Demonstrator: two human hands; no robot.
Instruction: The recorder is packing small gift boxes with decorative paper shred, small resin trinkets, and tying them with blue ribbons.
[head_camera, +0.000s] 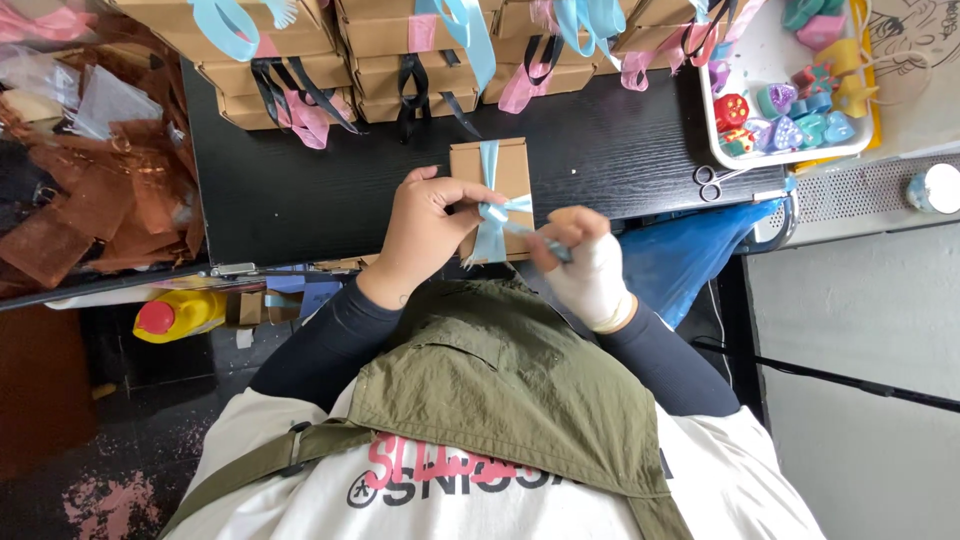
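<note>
The left hand (425, 228) lies curled over the left side of a small brown cardboard gift box (491, 196), its fingers bent and pinching the light blue ribbon (492, 213) where it crosses the lid. The right hand (583, 262), in a white glove, is closed around the free end of that ribbon, drawn out to the box's right. The box sits on the black worktop (300, 170) at its near edge, about midway along, with the ribbon running lengthwise over the lid and knotted near the middle.

Along the far edge of the worktop stand stacked cardboard boxes (300, 60) of the same kind, hung with blue, pink and black ribbons. Near the right end of the worktop lies a pair of scissors (712, 181), just beside a white tray (775, 150) holding small colourful shapes in red, teal and purple. Off the left end is a heap of brown translucent pouches (90, 200). Below the near edge, a yellow bottle with a red cap (178, 316) lies at the left, and a blue plastic bag (690, 250) hangs at the right.
</note>
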